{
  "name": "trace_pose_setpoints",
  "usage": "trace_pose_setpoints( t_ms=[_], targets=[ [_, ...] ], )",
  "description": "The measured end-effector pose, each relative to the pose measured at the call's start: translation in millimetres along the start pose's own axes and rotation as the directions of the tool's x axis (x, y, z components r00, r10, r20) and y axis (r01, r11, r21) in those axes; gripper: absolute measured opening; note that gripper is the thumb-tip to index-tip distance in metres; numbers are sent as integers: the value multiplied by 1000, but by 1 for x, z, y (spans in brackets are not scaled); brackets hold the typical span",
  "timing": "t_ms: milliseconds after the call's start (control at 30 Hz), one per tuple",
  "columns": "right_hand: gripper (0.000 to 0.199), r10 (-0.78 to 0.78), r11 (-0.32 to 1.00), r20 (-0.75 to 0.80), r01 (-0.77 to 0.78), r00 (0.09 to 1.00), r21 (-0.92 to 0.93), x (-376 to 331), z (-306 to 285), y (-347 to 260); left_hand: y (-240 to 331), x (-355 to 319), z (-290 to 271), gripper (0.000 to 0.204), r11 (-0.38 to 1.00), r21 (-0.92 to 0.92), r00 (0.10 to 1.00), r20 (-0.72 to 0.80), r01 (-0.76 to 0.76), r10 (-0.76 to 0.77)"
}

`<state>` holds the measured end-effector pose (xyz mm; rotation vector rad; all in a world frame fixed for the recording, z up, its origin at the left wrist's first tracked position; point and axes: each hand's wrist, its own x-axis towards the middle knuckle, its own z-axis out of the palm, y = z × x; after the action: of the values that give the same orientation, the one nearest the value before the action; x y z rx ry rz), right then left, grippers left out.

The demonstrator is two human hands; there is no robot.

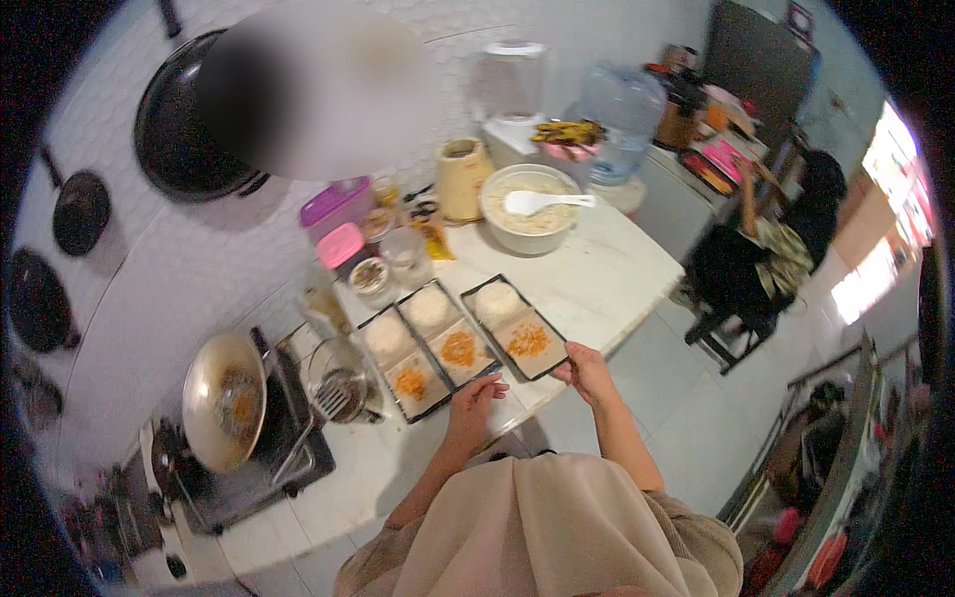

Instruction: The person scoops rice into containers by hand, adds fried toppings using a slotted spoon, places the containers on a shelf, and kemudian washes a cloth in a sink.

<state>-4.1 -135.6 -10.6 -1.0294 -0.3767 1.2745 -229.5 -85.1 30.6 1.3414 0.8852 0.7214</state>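
Three narrow, dark-rimmed food trays with brown insides lie on the white counter: a left tray [406, 350], a middle tray [443, 333] and a right tray [512, 316]. Each holds a round mound of white rice at its far end and orange shredded food nearer me. My right hand [585, 374] grips the near right corner of the right tray, thumb on top. My left hand [479, 396] is beside the near edge of the middle tray, fingers loosely stretched and holding nothing I can see. The right tray sits apart from the other two.
A bowl of rice [527, 239] with a white paddle [547, 202] stands behind the trays. Jars and tubs line the wall. At left, a wok [225, 403] with orange food sits on a stove [288, 473], beside a glass bowl [338, 373] with a slotted turner. A person [776, 229] sits at far right.
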Motion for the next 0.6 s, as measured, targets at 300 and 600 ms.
trace_pose_setpoints(
  t_ms=[300,600],
  targets=[
    [32,-167,986,-206,165,964,-30,-135,-72,-10,-9,25,70,18,998,41,882,467,51,-64],
    [32,-374,913,-494,406,785,-46,-267,-127,0,-27,19,183,52,973,113,478,856,200,-197]
  ],
)
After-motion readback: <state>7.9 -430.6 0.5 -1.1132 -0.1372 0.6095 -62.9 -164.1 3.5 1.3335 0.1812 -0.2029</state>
